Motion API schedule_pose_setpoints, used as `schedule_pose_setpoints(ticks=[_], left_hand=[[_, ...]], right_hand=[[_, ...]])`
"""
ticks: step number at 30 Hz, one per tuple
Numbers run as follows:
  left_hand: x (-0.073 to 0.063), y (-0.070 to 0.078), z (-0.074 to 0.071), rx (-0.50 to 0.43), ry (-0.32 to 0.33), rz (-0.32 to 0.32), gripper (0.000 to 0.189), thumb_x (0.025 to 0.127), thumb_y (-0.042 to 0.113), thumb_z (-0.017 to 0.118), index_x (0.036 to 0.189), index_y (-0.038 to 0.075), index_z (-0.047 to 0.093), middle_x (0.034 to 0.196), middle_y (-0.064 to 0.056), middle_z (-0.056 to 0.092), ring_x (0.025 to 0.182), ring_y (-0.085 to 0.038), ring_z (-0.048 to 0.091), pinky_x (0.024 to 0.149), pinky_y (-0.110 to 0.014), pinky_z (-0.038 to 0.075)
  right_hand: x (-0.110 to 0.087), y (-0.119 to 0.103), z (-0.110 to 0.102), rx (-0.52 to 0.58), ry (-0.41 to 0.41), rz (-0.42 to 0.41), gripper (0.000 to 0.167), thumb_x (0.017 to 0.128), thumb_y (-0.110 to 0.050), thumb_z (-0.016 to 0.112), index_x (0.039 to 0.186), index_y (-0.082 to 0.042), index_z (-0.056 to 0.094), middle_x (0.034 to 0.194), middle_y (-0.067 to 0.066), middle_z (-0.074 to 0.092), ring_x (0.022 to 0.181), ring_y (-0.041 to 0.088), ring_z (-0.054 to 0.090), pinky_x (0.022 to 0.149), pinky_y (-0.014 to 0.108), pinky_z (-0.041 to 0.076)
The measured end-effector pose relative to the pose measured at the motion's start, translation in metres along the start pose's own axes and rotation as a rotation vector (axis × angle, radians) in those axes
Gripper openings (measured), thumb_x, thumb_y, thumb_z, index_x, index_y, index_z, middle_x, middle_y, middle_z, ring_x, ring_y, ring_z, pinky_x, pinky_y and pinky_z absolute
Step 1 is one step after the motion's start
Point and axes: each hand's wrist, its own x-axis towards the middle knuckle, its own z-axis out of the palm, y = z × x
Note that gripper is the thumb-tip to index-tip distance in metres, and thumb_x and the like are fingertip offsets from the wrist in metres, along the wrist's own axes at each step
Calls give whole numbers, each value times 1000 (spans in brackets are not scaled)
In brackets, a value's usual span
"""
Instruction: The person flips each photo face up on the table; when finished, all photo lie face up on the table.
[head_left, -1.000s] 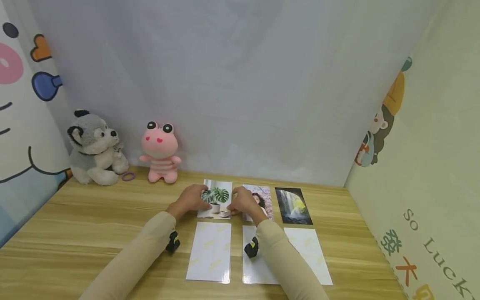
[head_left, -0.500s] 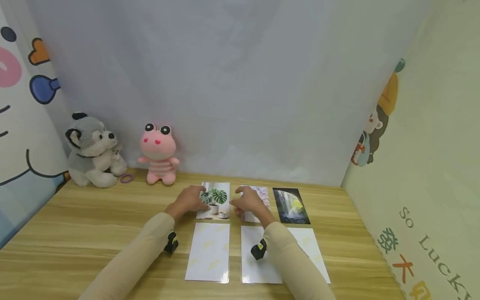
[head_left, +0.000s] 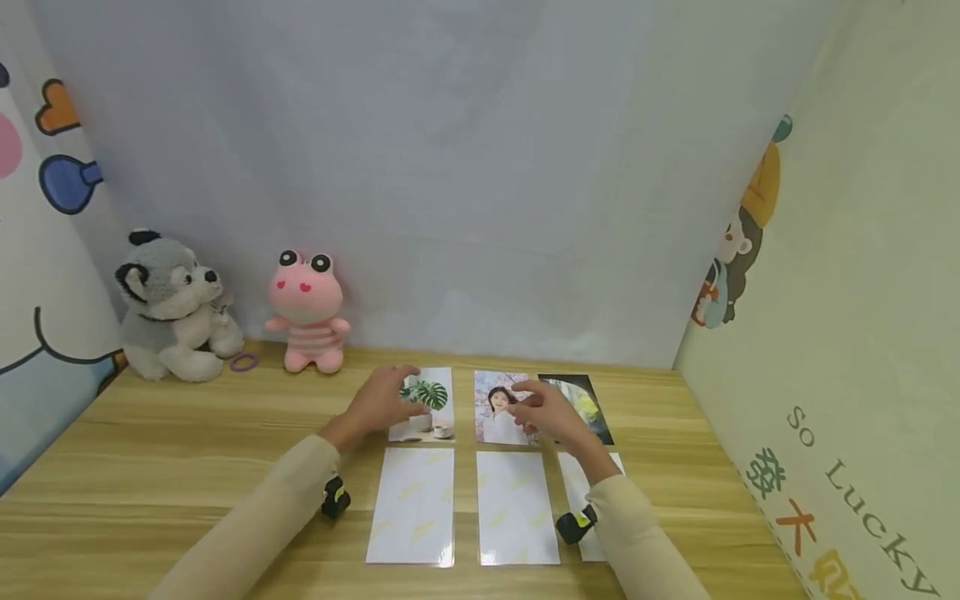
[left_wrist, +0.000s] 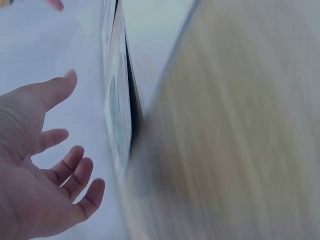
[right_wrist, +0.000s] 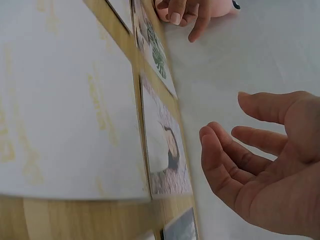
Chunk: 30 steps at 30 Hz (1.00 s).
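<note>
Over the left edge of a plant photo (head_left: 429, 397) hovers my left hand (head_left: 377, 403), its fingers apart and holding nothing. In the left wrist view that hand (left_wrist: 45, 160) shows loosely bent, spread fingers clear of the photo (left_wrist: 119, 110). My right hand (head_left: 557, 413) is above the gap between a portrait photo (head_left: 495, 421) and a waterfall photo (head_left: 592, 404), partly covering both. The right wrist view shows this hand (right_wrist: 260, 165) with bent fingers and nothing in them, apart from the portrait photo (right_wrist: 167, 145).
Three white sheets with faint yellow marks lie in a near row: left (head_left: 412, 507), middle (head_left: 516, 507) and right (head_left: 581, 483), the last partly behind my right arm. A grey plush dog (head_left: 176, 304), a purple ring (head_left: 243, 362) and a pink plush toy (head_left: 308, 311) are at the back left.
My right hand has moved right, from the plant photo's right edge across the portrait photo, which is now more exposed. The left hand stays by the plant photo. The view has shifted slightly.
</note>
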Motion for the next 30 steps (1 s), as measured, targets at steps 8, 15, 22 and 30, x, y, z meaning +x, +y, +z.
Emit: schedule_pose_setpoints(ticks=[8,15,22,30], left_hand=[[-5,57,30,90,45,134,53,84,31,79,130,8,64,112,-14,60,97,-29,56,78,-44,48],[-17,101,59,168,-52,322,51,88,39,74,130,14,64,126,-14,59,113,-32,57,86,-47,50],[-23,133,83,254,-195,519,59,88,56,68,136,22,61,137,-9,55,124,-25,53,92,-42,49],[-24,170,102,396,-342,603,70,87,70,58,146,33,50,150,-7,47,139,-24,44,107,-45,44]], right_hand=[[-33,20,-39,-14,130,-7,48,96,-9,64,139,8,51,108,26,68,97,37,69,81,45,59],[-61,32,-64,-62,180,-1,49,93,-4,66,136,13,51,107,25,69,96,32,68,80,35,58],[-75,51,-77,-114,192,37,49,91,-2,68,134,14,51,113,30,67,103,34,66,84,35,56],[-89,70,-82,-159,224,119,52,89,-5,71,133,13,51,131,35,56,121,49,55,100,53,49]])
